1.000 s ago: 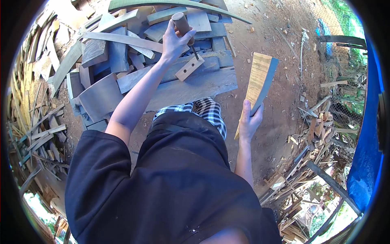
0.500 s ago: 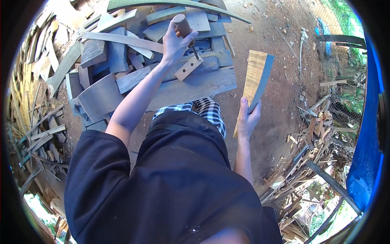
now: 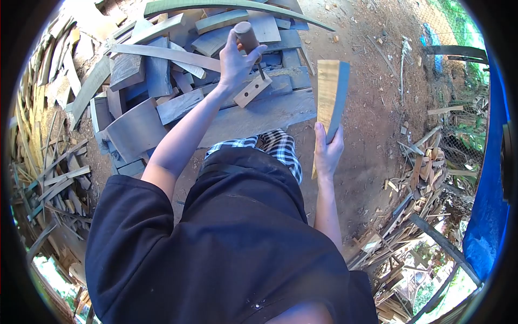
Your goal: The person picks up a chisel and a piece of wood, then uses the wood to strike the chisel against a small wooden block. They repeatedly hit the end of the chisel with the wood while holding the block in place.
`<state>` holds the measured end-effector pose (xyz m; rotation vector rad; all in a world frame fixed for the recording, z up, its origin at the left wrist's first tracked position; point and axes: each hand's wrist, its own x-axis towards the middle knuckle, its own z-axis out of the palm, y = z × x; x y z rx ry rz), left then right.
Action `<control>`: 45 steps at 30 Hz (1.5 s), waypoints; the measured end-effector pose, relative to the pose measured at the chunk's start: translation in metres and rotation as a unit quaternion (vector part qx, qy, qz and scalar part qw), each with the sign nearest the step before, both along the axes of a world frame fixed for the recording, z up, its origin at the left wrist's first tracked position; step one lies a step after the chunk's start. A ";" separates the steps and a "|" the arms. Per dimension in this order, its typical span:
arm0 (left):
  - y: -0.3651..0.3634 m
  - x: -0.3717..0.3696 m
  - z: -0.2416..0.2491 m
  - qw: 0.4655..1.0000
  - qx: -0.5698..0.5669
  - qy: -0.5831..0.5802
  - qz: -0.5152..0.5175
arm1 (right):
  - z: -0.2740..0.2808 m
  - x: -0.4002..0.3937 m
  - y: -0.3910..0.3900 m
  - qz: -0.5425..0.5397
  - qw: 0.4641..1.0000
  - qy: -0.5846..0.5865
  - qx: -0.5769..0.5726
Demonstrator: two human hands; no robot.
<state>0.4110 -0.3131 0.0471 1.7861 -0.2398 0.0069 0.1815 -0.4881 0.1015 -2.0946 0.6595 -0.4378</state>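
Note:
My left hand (image 3: 235, 66) is wrapped round the wooden handle of a chisel-like tool (image 3: 246, 36). The tool's metal shaft points down to a small wooden block (image 3: 253, 90) with dark round holes, which lies on a wide plank (image 3: 259, 113). To the right, my right hand (image 3: 328, 150) grips the lower part of a wedge-shaped wooden piece (image 3: 327, 92). That piece stands nearly upright, its pale yellow face to the left and a bluish side to the right.
Cut boards (image 3: 135, 127) are heaped at the upper left. A long curved strip (image 3: 232, 4) crosses the top. Scrap wood (image 3: 426, 167) lies in piles on the right, with more (image 3: 70, 178) on the left. A blue tarp (image 3: 488, 216) hangs at the far right.
My right hand has turned the wooden piece, so its top has swung left and it stands more upright. My left hand and the tool look almost unchanged.

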 end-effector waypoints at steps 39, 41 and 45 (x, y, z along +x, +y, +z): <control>-0.009 -0.034 0.015 0.992 -0.013 -0.106 -0.063 | 0.113 0.099 0.036 0.252 0.951 0.019 -0.178; -0.006 -0.034 0.009 0.992 0.020 -0.116 -0.054 | 0.106 0.099 0.041 0.223 0.967 -0.080 -0.092; -0.004 -0.035 0.004 0.992 -0.056 -0.082 -0.077 | 0.085 0.099 0.035 0.258 0.936 0.120 -0.206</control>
